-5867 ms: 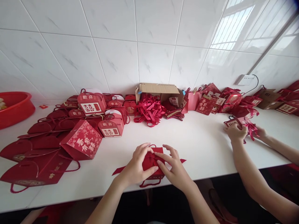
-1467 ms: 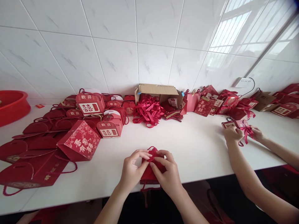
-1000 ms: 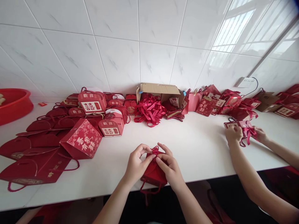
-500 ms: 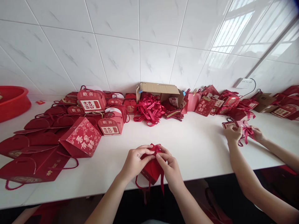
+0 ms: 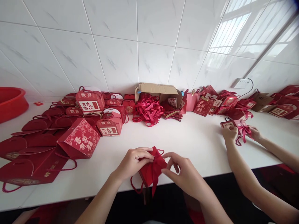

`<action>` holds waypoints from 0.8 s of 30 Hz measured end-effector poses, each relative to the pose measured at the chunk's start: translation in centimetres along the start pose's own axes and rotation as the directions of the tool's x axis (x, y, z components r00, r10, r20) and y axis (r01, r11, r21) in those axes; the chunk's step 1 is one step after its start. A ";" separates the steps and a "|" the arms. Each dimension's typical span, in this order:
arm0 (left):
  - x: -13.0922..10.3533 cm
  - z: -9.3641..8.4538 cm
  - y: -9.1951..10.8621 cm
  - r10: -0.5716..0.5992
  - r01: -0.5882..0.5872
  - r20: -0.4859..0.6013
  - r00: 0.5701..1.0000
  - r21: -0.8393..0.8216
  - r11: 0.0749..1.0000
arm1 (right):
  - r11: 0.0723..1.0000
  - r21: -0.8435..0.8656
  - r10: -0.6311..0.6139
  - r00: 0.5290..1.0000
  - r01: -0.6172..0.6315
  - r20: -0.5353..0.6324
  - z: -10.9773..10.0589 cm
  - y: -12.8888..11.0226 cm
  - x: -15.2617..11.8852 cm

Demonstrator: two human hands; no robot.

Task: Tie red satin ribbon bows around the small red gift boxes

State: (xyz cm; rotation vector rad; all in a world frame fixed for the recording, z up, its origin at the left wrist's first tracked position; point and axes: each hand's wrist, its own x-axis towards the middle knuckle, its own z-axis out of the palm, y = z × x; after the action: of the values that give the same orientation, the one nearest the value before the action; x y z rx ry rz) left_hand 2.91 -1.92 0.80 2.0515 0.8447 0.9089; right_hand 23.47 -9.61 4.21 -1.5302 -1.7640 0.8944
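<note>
A red gift box (image 5: 146, 174) with a cord handle lies tilted near the table's front edge. Across its top runs a dark red ribbon (image 5: 158, 164), tied in what looks like a bow, one tail hanging down the front. With thumb and fingers closed, my left hand (image 5: 134, 161) pinches the ribbon on the box's left side. My right hand (image 5: 182, 171) is at the bow's right side, thumb and forefinger spread apart beside a loop; whether a fingertip touches it I cannot tell.
Several red gift boxes (image 5: 42, 158) crowd the left. A cardboard box (image 5: 158, 88) with loose red ribbons (image 5: 149, 109) stands by the wall. At right, a co-worker's hands (image 5: 230, 133) hold a ribboned box (image 5: 238, 124). A red basin (image 5: 12, 104) sits far left.
My right hand has moved right, off the knot, and its fingers have spread. The ribbon loop now shows wider over the box. My left hand stays at the ribbon.
</note>
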 end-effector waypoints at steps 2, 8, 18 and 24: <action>0.1 -0.2 0.1 0.005 -0.005 0.027 1.000 0.001 1.000 | 0.999 0.027 -0.027 0.998 0.026 0.058 -0.7 -0.6 0.2; 0.5 -1.1 0.8 0.023 -0.029 0.085 0.996 0.061 0.998 | 0.957 0.194 -0.246 0.957 0.216 0.151 -0.3 0.5 4.3; 1.5 -2.9 2.3 0.144 -0.213 0.229 0.963 0.312 0.926 | 0.832 -0.017 -0.544 0.822 0.554 0.169 0.1 1.1 4.5; 2.0 -2.8 2.5 0.131 -0.251 0.295 0.947 0.419 0.872 | 0.769 -0.052 -0.612 0.757 0.637 0.230 0.5 2.2 4.8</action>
State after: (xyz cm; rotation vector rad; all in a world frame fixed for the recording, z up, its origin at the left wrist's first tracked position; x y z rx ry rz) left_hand 2.42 -0.71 4.83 2.6329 0.7677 0.5549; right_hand 23.67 -4.70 2.28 -0.8097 -2.3133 0.6033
